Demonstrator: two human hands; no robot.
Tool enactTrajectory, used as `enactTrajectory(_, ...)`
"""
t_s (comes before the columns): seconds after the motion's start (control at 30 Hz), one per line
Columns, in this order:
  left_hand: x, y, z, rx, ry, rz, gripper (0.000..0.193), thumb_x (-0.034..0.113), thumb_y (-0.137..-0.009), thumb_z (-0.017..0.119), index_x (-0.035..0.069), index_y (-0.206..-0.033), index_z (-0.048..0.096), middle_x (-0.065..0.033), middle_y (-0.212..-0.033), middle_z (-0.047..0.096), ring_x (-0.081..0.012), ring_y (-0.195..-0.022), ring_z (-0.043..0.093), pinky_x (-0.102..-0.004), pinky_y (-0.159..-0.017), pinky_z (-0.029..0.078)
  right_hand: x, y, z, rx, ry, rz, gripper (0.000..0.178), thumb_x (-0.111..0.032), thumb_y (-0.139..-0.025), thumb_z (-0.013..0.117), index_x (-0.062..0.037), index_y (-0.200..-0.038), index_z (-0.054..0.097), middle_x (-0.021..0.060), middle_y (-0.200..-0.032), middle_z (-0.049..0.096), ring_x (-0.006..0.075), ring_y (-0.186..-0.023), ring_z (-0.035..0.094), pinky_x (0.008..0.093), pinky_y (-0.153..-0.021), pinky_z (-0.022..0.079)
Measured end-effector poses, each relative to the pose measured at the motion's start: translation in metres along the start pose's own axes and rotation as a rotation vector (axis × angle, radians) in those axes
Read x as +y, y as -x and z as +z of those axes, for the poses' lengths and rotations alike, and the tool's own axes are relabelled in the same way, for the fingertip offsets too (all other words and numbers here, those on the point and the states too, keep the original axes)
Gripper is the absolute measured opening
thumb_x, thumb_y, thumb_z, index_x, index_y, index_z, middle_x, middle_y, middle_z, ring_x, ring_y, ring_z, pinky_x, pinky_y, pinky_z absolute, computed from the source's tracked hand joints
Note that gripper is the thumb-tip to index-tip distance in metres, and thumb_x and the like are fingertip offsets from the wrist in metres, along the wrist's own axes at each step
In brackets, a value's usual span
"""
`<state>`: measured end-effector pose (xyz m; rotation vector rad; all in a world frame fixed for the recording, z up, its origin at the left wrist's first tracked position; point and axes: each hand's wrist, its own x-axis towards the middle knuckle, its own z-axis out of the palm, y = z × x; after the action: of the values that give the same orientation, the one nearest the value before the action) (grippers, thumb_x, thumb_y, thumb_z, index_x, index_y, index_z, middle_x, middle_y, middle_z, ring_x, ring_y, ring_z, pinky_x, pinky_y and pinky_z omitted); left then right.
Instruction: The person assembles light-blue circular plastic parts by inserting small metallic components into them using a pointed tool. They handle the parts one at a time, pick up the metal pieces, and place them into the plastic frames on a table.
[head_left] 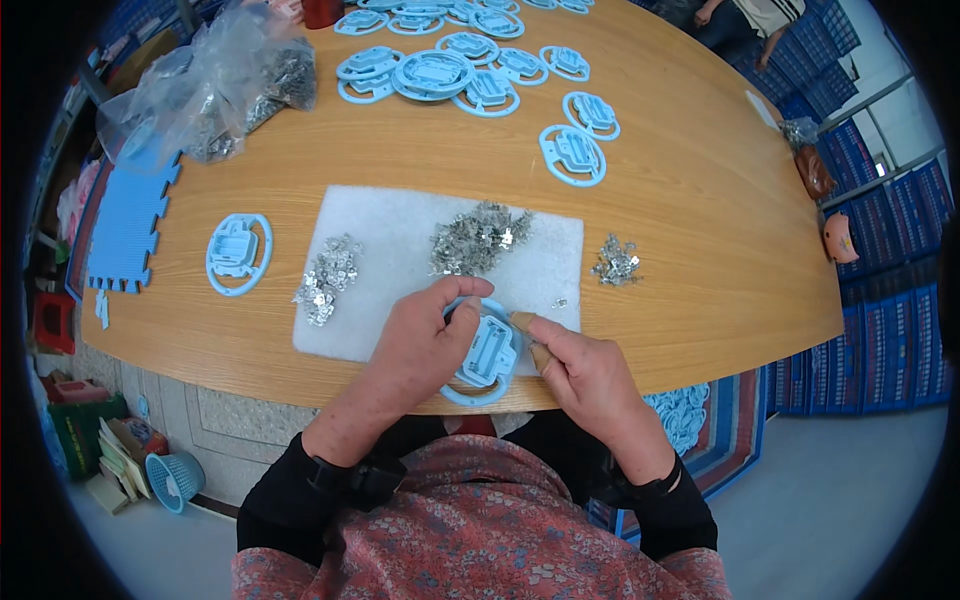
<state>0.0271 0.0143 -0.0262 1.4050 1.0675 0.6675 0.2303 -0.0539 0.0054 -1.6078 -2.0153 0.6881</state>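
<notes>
Left hand [425,335]: closed on the far left rim of the held wheel [489,354], thumb and forefinger bent over it; right hand [592,372]: thumb and forefinger slightly apart at the wheel's right rim, both tips wrapped in tan tape; whether they pinch anything cannot be told.

Held wheel: one, light blue, oval ring with a boxed centre; placed between the hands, over the near edge of the white mat [390,222].

Clips, small, silvery, metal: large heap [475,240] on the mat, beyond the held wheel; second heap [330,276] at the mat's left side; a few loose clips [560,303] on its right part; small heap [616,262] on the table [710,230], right of the mat.

Further wheels, light blue: single wheel [237,253] on the table, left of the mat; two wheels [574,153] far right of the mat, just beside each other; many more [434,72] at the far side, some stacked.

Surroundings: clear bag [225,75], far left, with metal parts inside; blue foam tile [125,225], left; blue basket [173,482] on the floor, near left; blue crates [880,350], stacked, right; a person [768,14], far right.
</notes>
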Motion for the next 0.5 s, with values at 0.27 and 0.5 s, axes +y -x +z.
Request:
enactTrajectory(0.27,-0.003,-0.001,0.0,0.001,-0.004,0.01,0.024,0.012,-0.102,0.05,0.001,-0.117,0.064,-0.0013,-0.088,0.064,-0.0054,-0.079,0.056,-0.0236,-0.071,0.049,-0.002,-0.003,0.001,-0.004,0.223,-0.096,0.037,-0.008,-0.084,0.064,-0.0151,-0.12,0.064,0.0088,-0.08,0.063,0.0293,-0.073,0.066,0.0398,-0.06,0.053)
enactTrajectory(0.5,0.001,0.0,-0.001,0.017,-0.081,0.021,0.024,0.012,-0.102,0.049,0.001,-0.116,0.064,-0.0009,-0.087,0.064,-0.0051,-0.079,0.055,-0.0233,-0.071,0.048,-0.03,-0.013,-0.014,-0.13,0.503,-0.144,0.033,-0.009,-0.084,0.063,-0.0127,-0.116,0.064,0.0087,-0.072,0.06,0.0299,-0.067,0.065,0.0403,-0.056,0.052)
